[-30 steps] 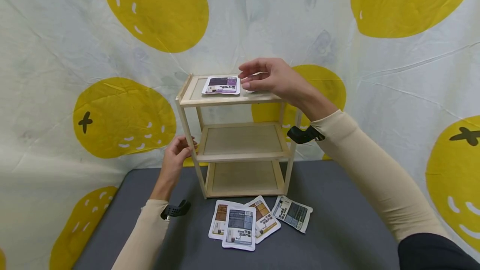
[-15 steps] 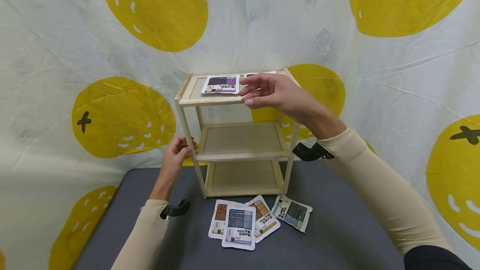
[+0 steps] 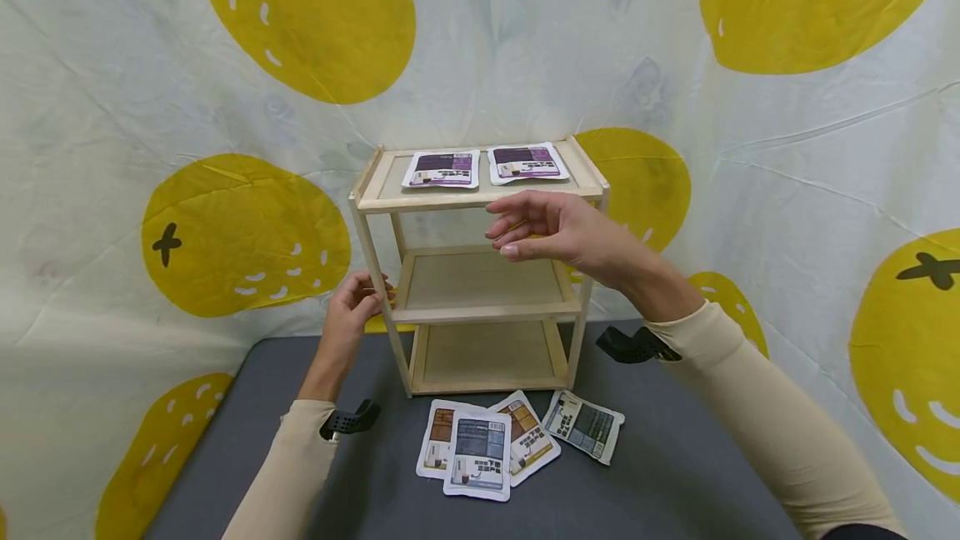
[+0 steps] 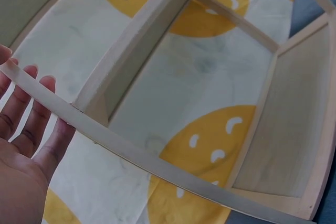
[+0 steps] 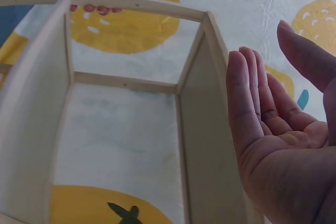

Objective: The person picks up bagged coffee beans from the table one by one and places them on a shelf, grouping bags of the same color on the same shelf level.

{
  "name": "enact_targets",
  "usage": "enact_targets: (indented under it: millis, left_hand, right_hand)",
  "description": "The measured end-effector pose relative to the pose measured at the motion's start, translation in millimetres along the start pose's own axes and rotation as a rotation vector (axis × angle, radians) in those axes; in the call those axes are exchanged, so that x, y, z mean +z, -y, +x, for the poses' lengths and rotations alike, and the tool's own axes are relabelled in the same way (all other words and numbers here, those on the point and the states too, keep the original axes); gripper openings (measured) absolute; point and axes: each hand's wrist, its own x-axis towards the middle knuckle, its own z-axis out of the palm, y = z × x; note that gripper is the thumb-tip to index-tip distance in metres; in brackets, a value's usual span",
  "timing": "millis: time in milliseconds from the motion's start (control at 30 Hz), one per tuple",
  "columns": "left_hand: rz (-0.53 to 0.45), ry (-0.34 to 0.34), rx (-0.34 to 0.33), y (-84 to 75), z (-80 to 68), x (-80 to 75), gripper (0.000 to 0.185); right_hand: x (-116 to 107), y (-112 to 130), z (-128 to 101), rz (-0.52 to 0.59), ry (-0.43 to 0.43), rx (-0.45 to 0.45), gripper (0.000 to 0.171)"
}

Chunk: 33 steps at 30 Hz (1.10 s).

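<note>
A small three-tier wooden shelf [image 3: 487,311] stands upright on the dark grey table. My left hand [image 3: 356,300] holds its left front post near the middle tier; in the left wrist view the fingers [image 4: 32,114] pass behind the post and the thumb tip lies at its front. Two white-edged purple packets, a left one [image 3: 442,169] and a right one [image 3: 527,162], lie side by side on the top tier. My right hand [image 3: 558,227] hovers in front of the shelf, just below the top tier's front edge, holding nothing. In the right wrist view its fingers [image 5: 244,98] are extended, thumb apart.
On the table [image 3: 660,457] before the shelf, a blue-grey packet [image 3: 478,452] overlaps a brown packet [image 3: 435,440] and an orange one [image 3: 528,438]. A dark green-grey packet [image 3: 585,426] lies to their right. A cloth with yellow fruit prints [image 3: 247,236] hangs behind.
My right hand has moved down and slightly right, away from the top tier, uncovering the right purple packet lying there. The left hand stays at the post.
</note>
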Motion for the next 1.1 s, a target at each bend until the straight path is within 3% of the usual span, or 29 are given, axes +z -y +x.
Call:
enact_targets:
  millis: [533,833,1100]
  left_hand:
    - [0.011,-0.002,-0.016,0.3,-0.5,0.3,0.025]
    - [0.013,0.0,-0.023,-1.3,-1.2,0.4,0.017]
    - [0.03,-0.005,-0.015,0.2,-1.7,0.9,0.022]
  right_hand:
    - [20,-49,-26,-0.012,0.107,0.037,0.044]
    - [37,-80,-37,-0.009,0.118,0.098,0.044]
    - [49,-109,-47,0.038,0.11,0.138,0.045]
